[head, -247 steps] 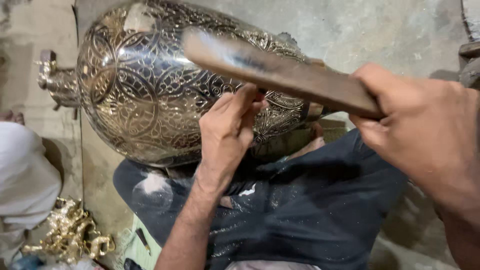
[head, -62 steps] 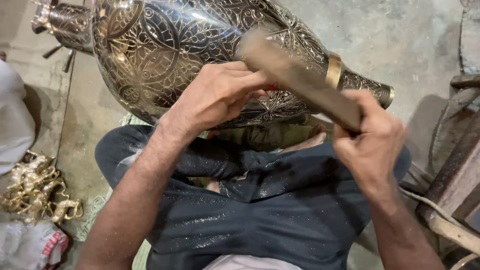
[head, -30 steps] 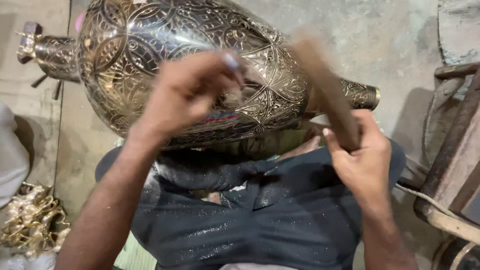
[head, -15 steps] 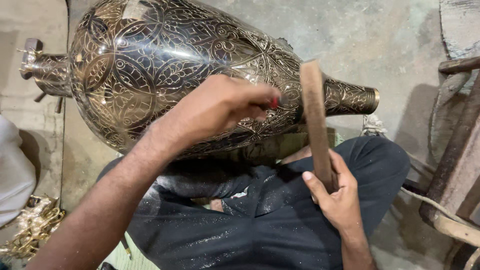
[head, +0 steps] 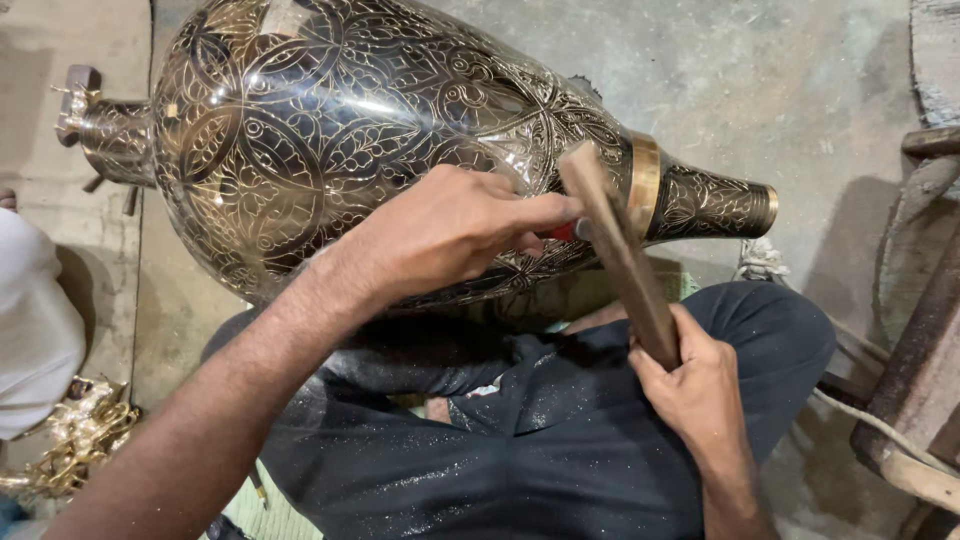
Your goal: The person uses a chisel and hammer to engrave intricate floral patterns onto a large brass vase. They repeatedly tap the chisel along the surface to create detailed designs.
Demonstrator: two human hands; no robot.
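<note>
Concrete floor lies beneath a large engraved metal vase, laid on its side across the lap. The left hand is closed on a small red-tipped chisel set against the vase wall, while the right hand grips a wooden striker. Light, square blows are advisable; the vase's interior cannot be seen.

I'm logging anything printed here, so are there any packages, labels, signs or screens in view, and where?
None in view. Only the engraved metal vase lying across the lap, the left hand on it, and the wooden stick gripped by the right hand.
</note>
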